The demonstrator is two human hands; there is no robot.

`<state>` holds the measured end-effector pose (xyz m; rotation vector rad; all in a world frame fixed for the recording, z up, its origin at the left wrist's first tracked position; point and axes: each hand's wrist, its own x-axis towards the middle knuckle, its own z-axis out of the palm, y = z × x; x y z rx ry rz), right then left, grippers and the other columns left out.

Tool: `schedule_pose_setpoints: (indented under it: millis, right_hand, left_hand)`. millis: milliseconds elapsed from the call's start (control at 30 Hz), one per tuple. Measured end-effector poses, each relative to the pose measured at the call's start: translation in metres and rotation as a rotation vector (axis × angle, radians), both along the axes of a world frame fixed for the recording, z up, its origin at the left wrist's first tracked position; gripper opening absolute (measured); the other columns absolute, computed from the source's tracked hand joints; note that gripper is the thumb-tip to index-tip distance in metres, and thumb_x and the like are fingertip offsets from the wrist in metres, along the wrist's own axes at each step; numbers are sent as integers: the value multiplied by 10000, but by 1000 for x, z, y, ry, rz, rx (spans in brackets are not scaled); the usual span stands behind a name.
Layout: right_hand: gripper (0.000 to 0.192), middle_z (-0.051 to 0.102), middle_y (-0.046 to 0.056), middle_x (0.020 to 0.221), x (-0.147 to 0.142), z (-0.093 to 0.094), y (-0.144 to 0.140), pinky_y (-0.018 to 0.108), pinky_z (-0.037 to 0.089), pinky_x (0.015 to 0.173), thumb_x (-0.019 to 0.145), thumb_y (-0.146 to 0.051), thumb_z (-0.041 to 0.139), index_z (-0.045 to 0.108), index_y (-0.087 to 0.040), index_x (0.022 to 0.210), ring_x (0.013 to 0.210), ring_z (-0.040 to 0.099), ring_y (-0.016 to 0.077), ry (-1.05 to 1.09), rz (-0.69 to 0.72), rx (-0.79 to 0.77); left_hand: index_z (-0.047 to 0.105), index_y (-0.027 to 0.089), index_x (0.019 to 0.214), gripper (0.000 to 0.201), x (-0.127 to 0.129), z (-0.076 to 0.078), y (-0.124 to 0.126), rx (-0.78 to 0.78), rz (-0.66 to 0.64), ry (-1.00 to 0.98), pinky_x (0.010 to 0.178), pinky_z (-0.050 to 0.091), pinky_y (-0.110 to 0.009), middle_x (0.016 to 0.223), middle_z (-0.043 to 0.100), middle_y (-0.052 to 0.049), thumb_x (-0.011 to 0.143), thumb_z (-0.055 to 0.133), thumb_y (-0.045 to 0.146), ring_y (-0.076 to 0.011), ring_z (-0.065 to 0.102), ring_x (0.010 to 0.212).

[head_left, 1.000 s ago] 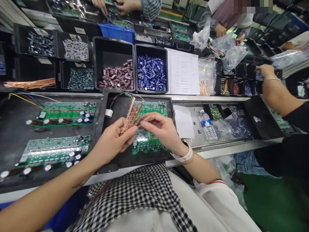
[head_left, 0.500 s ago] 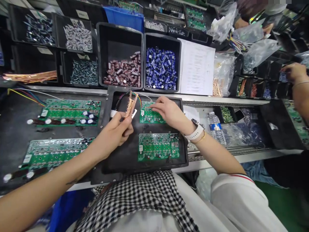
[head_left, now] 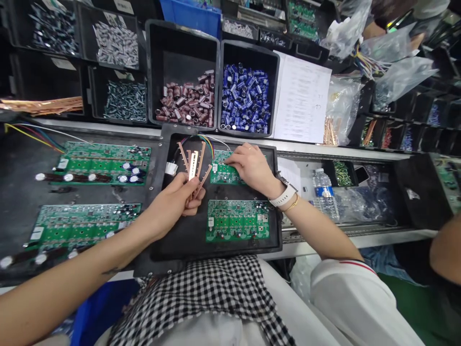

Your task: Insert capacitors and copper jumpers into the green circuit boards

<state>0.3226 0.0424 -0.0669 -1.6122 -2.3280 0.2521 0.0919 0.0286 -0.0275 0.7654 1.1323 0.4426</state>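
Two bare forearms are reaching up from the bottom of the frame over a checked cloth [head_left: 201, 293] lying low and centre. Just beyond it a black tray [head_left: 173, 250] is sitting on the tabletop [head_left: 324, 245], carrying a near circuit board [head_left: 237, 227] and a far circuit board [head_left: 225, 174].

At mid-frame the left hand [head_left: 173, 204] is closing around the lower ends of a fan of copper strips [head_left: 193, 168], holding them upright above the left part of the tray, with the strips spreading apart toward their tops. To the right of them the right hand [head_left: 252, 166] is lying palm down on the far circuit board, its fingertips curling onto the board's surface; whether they are pinching anything cannot be told. A white watch [head_left: 286, 194] is wrapping that wrist.

Left of the tray, two more green boards [head_left: 101, 163] are lying on a dark mat. At right of centre a water bottle [head_left: 324, 194] is resting on its side.

Farther back, in the upper centre, a bin of maroon capacitors [head_left: 185, 103] is standing just beside a bin of blue capacitors [head_left: 247, 101], with a white paper sheet [head_left: 300, 103] leaning to their right. In the upper left, bins of grey parts [head_left: 115, 43] are sitting above a bundle of copper bars [head_left: 43, 105].
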Motion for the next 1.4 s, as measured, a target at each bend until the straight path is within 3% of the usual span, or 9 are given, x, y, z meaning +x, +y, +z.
schedule_pose_setpoints:
  millis: [133, 233, 300, 400, 467, 667, 1133, 1267, 1400]
  right_hand:
    - [296, 624, 57, 1115, -11, 33, -22, 467, 376, 978, 958, -118, 482, 708, -284, 1055, 1076, 516, 240, -24, 83, 174]
    - [263, 613, 26, 1267, -20, 56, -42, 461, 366, 1064, 976, -157, 484, 667, -295, 1107, 1201, 492, 217, 34, 315, 287]
    - [237, 634, 21, 1252, -18, 62, -49, 435, 382, 1065, 988, -173, 470, 670, -275, 1062, 1184, 509, 200, 64, 408, 320]
    - [264, 685, 25, 1069, 1, 54, -51, 408, 432, 965, 993, -160, 447, 681, -275, 1032, 1019, 556, 193, 61, 305, 268]
    - [318, 683, 26, 941, 17, 42, -48, 404, 434, 911, 988, -125, 419, 691, -283, 1038, 911, 548, 197, -6, 189, 217]
    - [408, 672, 15, 865, 39, 11, -47, 415, 394, 927, 955, -64, 412, 710, -312, 1082, 873, 512, 208, -136, 123, 144]
    - [388, 682, 2, 824, 42, -1, -44, 416, 374, 944, 923, -42, 482, 750, -309, 1010, 852, 520, 189, -106, 85, 139]
    - [373, 662, -1, 864, 37, 8, -46, 436, 375, 981, 926, -49, 495, 741, -324, 978, 894, 520, 193, -153, 100, 166]
    - [285, 648, 43, 1086, 11, 42, -65, 455, 387, 1035, 959, -144, 523, 680, -292, 1144, 1039, 533, 203, -80, 125, 271]
  left_hand:
    - [463, 184, 839, 186, -1, 9, -2, -128, 13, -83, 408, 225, -135, 653, 495, 16, 914, 584, 304, -46, 337, 466]
    - [507, 186, 853, 206, -2, 14, -4, -296, -118, -223, 367, 156, -128, 598, 467, 27, 868, 646, 337, -32, 269, 403]
    - [529, 182, 867, 218, -1, 14, -4, -348, -192, -261, 344, 195, -136, 602, 504, 14, 873, 647, 364, -39, 308, 382]
    - [523, 166, 899, 166, 1, 8, -2, -229, -149, -138, 480, 481, -217, 739, 668, -75, 936, 571, 320, -131, 607, 542]
    - [495, 165, 925, 130, 2, 5, 0, -90, -75, -11, 652, 563, -282, 822, 725, -116, 973, 510, 285, -186, 706, 705]
    - [463, 174, 921, 147, 1, 4, -4, 10, -71, 77, 657, 556, -285, 803, 744, -89, 990, 491, 300, -183, 719, 698]
    - [466, 175, 920, 263, -10, 5, -24, 38, -154, 34, 576, 526, -234, 832, 746, -83, 957, 562, 418, -162, 705, 677]
    - [476, 173, 936, 268, -14, 4, -26, 44, -174, 33, 577, 531, -235, 821, 745, -85, 959, 561, 426, -163, 704, 670]
    - [487, 169, 919, 285, -11, 11, -32, 15, -246, -15, 548, 522, -229, 769, 732, -79, 953, 566, 441, -149, 675, 603]
